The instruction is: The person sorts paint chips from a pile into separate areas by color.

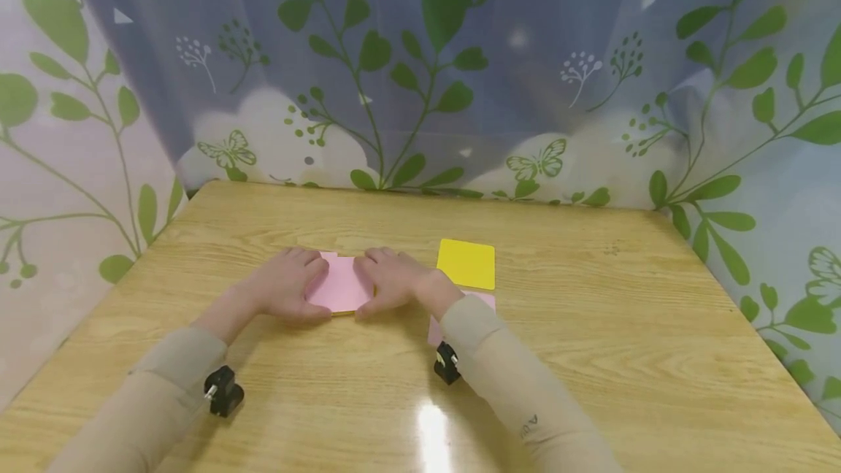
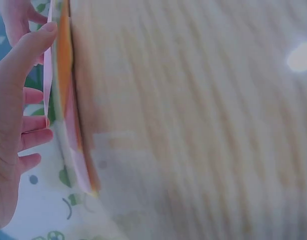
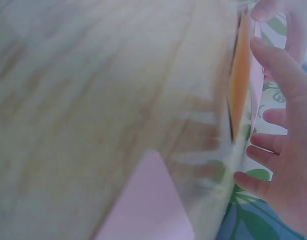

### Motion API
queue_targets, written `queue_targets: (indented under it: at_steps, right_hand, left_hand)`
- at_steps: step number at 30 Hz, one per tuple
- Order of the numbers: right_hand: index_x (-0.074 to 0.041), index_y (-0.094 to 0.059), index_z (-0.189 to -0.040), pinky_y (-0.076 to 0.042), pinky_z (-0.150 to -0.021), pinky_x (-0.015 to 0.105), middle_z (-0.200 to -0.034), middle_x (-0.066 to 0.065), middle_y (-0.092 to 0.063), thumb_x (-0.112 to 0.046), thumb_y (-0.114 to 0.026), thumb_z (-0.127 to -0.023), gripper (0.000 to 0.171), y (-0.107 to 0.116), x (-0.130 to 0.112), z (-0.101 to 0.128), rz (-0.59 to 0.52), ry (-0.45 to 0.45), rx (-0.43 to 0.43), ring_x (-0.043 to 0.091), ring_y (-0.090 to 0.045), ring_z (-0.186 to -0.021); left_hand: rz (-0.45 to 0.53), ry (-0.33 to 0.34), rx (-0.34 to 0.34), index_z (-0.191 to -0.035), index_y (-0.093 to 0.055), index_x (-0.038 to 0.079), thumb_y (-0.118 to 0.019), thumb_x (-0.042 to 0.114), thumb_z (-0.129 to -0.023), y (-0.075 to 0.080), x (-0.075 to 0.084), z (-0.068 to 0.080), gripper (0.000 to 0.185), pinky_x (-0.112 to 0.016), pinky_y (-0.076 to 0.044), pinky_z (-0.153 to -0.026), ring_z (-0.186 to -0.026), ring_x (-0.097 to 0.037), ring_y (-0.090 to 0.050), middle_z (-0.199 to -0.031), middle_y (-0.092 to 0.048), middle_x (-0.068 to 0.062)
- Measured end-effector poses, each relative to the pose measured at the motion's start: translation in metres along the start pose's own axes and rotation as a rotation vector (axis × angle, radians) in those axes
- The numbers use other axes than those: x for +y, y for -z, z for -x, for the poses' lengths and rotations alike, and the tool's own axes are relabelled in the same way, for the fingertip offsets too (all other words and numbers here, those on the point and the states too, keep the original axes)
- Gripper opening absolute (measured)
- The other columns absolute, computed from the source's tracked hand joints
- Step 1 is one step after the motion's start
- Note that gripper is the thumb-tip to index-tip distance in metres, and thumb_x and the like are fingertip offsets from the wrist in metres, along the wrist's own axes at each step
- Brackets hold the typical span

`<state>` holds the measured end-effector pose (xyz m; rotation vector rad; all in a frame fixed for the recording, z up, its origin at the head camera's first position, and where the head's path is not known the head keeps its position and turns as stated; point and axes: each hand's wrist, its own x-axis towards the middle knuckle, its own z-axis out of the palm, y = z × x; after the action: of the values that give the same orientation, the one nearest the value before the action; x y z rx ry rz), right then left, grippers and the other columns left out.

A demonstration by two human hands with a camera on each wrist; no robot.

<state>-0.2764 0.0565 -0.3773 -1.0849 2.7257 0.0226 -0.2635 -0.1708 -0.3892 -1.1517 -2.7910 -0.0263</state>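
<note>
A pink square sheet (image 1: 344, 285) lies between my two hands and, in the wrist views, stands a little above the table. At its left side my left hand (image 1: 289, 285) holds it, thumb along the near edge and fingers toward the far edge. My right hand (image 1: 397, 282) holds the right side in much the same way, its fingers spread. Beneath the raised sheet an orange-yellow square (image 3: 238, 75) shows on the table. Another pink piece (image 2: 78, 165) pokes out on the left side under the left hand.
Right of the hands lies a yellow square (image 1: 466, 264). Just nearer, a pink square (image 1: 484, 299) is partly hidden by the right wrist and sleeve. Everything rests on a wooden table (image 1: 624, 327), with a leaf-patterned curtain (image 1: 407, 93) behind and at both sides.
</note>
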Motion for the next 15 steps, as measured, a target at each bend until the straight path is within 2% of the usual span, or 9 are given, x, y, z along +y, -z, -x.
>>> queue_targets:
  at_steps: [8,15]
  right_hand:
    - [-0.009,-0.029,-0.144,-0.029,-0.104,0.047,-0.147,0.012,-0.028,-0.059,-0.063,-0.075,0.092,0.017,0.006,0.019,0.037,0.015,0.035,0.026,-0.025,-0.135]
    - [-0.01,-0.032,-0.142,-0.031,-0.103,0.046,-0.144,0.011,-0.032,-0.062,-0.063,-0.074,0.091,0.016,0.023,0.037,0.047,0.028,0.066,0.026,-0.029,-0.132]
  left_hand:
    - [-0.002,-0.048,0.06,-0.113,-0.057,0.004,-0.06,0.064,-0.074,0.007,0.014,-0.015,0.072,-0.053,-0.035,-0.095,-0.108,-0.035,-0.05,-0.114,-0.056,-0.016]
    - [-0.02,-0.087,0.12,-0.11,-0.057,0.006,-0.06,0.064,-0.073,0.008,0.026,-0.03,0.069,-0.051,-0.036,-0.093,-0.104,-0.033,-0.051,-0.108,-0.056,-0.013]
